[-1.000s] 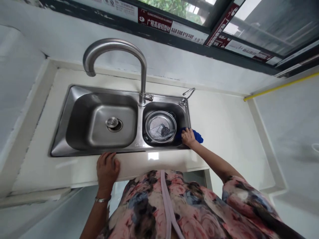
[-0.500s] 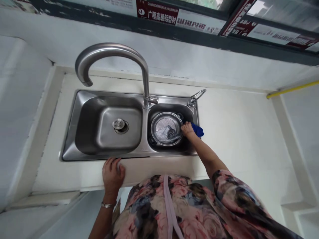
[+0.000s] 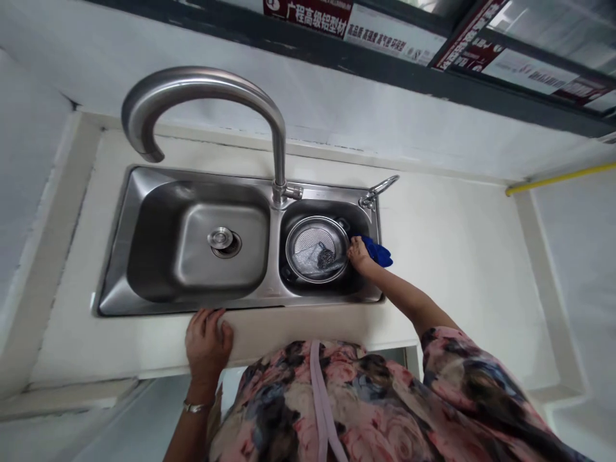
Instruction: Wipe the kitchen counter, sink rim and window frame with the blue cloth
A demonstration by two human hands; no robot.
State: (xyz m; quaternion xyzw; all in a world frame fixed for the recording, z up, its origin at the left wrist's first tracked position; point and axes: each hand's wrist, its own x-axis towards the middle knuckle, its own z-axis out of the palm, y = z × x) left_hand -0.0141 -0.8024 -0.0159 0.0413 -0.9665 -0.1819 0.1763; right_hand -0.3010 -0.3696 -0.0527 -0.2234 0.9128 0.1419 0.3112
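My left hand (image 3: 208, 341) rests on the counter's front edge by the large basin, fingers lying flat and thumb apart. My right hand (image 3: 359, 253) is in the small basin at the right side of a metal pot (image 3: 290, 234); its fingers are curled, and what they grip is hidden. A blue cloth (image 3: 379, 252) lies over the sink's right edge, against the back of that hand. Inside the pot I see a perforated steamer plate (image 3: 312, 239), a clear plastic bag (image 3: 307, 258) and a steel wool scrubber (image 3: 326, 258).
The double sink (image 3: 275, 256) has a tall curved faucet (image 3: 206, 77) at its back and a small spout (image 3: 385, 184) at the back right corner. A drain strainer (image 3: 221, 238) sits off its hole in the large basin. Pale counter (image 3: 457, 269) extends rightward toward a yellow pipe (image 3: 553, 178).
The view has shifted and tilted slightly, so the sink sits a little further left. Both hands keep their places, the left on the counter edge and the right beside the pot.
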